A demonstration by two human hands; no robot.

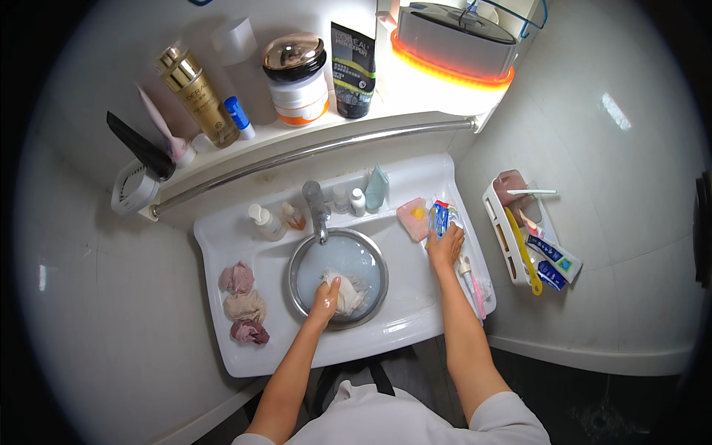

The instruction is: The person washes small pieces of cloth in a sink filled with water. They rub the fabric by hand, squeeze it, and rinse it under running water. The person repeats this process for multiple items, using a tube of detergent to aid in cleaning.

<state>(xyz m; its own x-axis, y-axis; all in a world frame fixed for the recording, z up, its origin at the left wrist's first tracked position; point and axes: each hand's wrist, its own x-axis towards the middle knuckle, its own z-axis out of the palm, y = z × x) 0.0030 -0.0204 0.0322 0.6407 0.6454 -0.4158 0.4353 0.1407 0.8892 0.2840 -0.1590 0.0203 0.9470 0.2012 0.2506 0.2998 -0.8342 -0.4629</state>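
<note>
My left hand (325,300) grips a wad of white cloth (347,293) at the surface of cloudy water. That water fills a round steel basin (379,303) set in the white washbasin (409,278), under the faucet (317,208). At the right rim, my right hand (446,245) reaches over a blue and white packet (439,216), its fingers curled downward. Whether they hold anything is hidden. A pink cloth or sponge with a yellow spot (413,219) lies left of the packet. Three crumpled cloths, pink (238,277), beige (245,307) and mauve (250,332), line the left side.
Behind the basin stand a pump bottle (268,224), small bottles (357,202) and a pale green tube (377,189). A pink-handled brush (476,292) lies along the right rim. A metal rail (311,153) runs below the toiletry shelf (261,142). A white caddy (499,233) hangs right.
</note>
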